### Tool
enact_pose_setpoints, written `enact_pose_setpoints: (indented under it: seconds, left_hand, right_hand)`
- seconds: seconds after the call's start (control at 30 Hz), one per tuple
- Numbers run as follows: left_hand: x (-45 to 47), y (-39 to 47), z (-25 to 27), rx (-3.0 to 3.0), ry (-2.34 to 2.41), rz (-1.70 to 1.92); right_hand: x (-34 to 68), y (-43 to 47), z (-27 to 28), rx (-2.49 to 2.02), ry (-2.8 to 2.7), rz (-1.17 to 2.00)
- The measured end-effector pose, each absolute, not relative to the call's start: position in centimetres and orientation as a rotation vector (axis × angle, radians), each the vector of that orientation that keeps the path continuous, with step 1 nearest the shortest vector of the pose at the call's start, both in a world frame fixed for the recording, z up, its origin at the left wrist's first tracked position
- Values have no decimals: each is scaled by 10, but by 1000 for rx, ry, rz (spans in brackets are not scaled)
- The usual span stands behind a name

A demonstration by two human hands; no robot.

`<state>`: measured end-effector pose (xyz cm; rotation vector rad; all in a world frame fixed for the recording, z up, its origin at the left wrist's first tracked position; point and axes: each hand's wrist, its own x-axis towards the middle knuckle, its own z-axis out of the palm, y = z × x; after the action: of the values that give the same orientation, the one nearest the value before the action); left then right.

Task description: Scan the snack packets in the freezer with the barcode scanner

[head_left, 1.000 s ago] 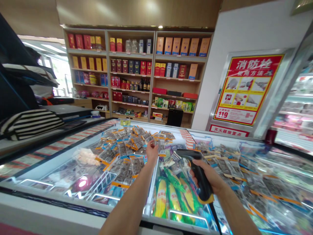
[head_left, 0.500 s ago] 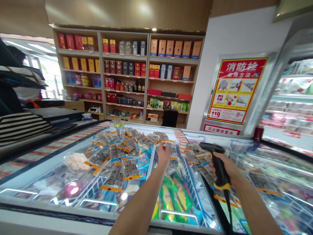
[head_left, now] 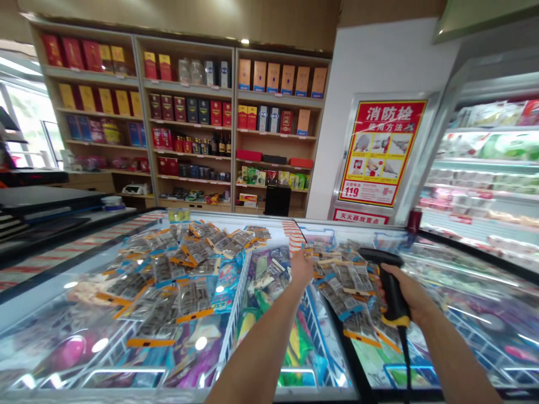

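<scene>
My right hand (head_left: 406, 292) grips a black handheld barcode scanner (head_left: 393, 294) with a yellow band at its base; its cord hangs down. The scanner's head is above the right-hand pile of packets. My left hand (head_left: 302, 268) reaches forward, its fingers curled at the left edge of that pile; what they hold, if anything, is hidden. The right pile consists of clear snack packets (head_left: 351, 283) with dark contents and orange or blue edges. A larger pile of similar packets (head_left: 196, 252) lies to the left on the freezer's glass top (head_left: 275, 238).
Under the glass, a white wire basket (head_left: 238, 303) holds green and yellow packages (head_left: 297, 342). A dark divider bar (head_left: 347, 342) runs between the freezer sections. Behind stand shelves of boxed bottles (head_left: 191, 112), a red fire-hydrant sign (head_left: 381, 151) and a lit display fridge (head_left: 484, 185).
My left hand has moved right, from beside the left pile to the right pile. A packet that was at its fingers no longer shows there. The view has turned right.
</scene>
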<state>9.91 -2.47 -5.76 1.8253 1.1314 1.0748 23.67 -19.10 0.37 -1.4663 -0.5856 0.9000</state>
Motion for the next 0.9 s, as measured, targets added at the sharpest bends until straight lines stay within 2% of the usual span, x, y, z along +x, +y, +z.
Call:
enact_pose_setpoints:
  seconds: [0.2,0.43,0.7,0.9]
  left_hand:
    - [101,-32,-58,2079,785,1117]
    - [12,-7,-44,2153,1147,1221]
    - [-118,-6,-31,2391,1684,957]
    - [-191,-46,-41,2607,1653,641]
  right_hand:
    - [228,-187,7,-1453,-547,934]
    - [203,-174,9,-1414,-660,972]
    - [137,-141,0,-1404,-796,1088]
    - [107,-137,0,-1414,-846,1137]
